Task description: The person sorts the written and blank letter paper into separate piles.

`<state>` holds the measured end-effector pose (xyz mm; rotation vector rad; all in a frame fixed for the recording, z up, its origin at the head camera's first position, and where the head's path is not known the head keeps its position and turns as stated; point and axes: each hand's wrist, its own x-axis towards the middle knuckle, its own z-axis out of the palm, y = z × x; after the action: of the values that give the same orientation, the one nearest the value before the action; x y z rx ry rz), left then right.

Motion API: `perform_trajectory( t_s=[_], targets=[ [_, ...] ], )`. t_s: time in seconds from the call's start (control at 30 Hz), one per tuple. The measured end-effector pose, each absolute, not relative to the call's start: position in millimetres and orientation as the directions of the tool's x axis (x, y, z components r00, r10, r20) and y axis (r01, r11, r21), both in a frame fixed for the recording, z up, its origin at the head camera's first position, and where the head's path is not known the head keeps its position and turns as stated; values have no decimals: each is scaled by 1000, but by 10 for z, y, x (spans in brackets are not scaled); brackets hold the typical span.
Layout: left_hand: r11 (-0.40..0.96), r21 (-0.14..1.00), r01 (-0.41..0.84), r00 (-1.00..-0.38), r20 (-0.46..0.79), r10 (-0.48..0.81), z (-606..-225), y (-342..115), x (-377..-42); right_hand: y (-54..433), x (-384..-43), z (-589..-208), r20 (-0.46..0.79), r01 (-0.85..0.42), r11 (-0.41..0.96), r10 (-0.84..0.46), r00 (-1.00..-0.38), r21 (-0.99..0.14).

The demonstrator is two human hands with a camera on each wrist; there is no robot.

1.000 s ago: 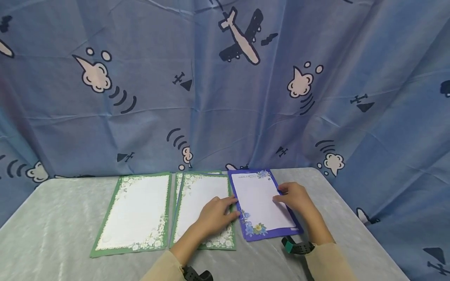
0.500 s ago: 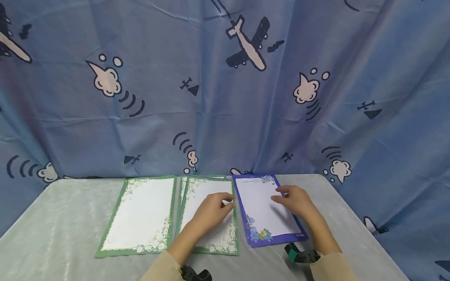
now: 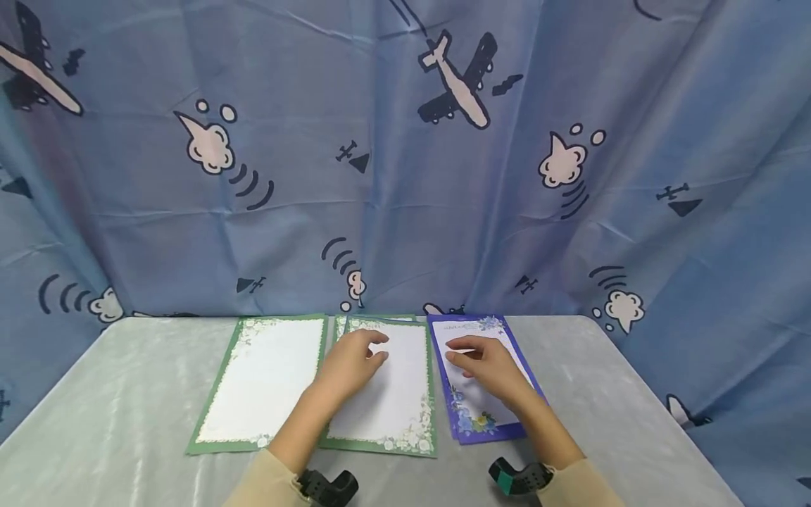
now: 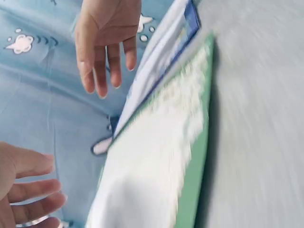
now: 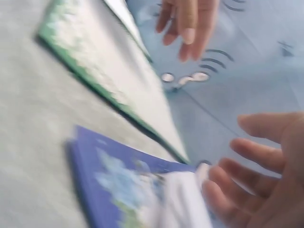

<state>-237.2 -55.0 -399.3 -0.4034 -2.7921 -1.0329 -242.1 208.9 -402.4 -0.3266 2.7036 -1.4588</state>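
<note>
Above the middle green-bordered sheet of paper (image 3: 393,394), my left hand (image 3: 347,365) hovers with relaxed, parted fingers and holds nothing. My right hand (image 3: 491,367) is likewise loose and unfilled over the purple-bordered sheets (image 3: 472,421), which carry blue flowers and a yellow one at the lower corner. The edges of these purple sheets show slightly offset. Another green-bordered sheet (image 3: 266,380) with white flowers lies at the left, its lower right part covered by the left forearm. In the left wrist view the fingers (image 4: 35,190) stand apart from the paper.
A further green-edged sheet (image 3: 405,317) peeks out behind the middle one. All the paper lies on a table with a pale grey cloth (image 3: 146,408). A blue curtain (image 3: 291,141) printed with planes hangs behind the table's far edge.
My left hand has left the gap beside the purple sheets and moved left over the middle green one. My right hand has come off the purple sheets' right edge and shifted left above them.
</note>
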Motion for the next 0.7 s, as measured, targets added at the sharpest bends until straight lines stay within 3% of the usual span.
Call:
perform_trajectory(
  t_s=[0.17, 0.4, 0.7],
  targets=[
    [754, 608, 248, -968, 191, 165, -4116, -772, -2338, 1965, -2403, -4158, 44, -131, 532, -174, -984, -837],
    [687, 699, 198, -980, 151, 129, -4413, -1018, -2321, 1900, -2373, -4205, -14, -51, 529, -117, -993, -847],
    [613, 772, 170, -983, 172, 56, -4600, -1135, -2301, 1772, -2342, -4264, 32, -81, 529, -102, -994, -845]
  ],
)
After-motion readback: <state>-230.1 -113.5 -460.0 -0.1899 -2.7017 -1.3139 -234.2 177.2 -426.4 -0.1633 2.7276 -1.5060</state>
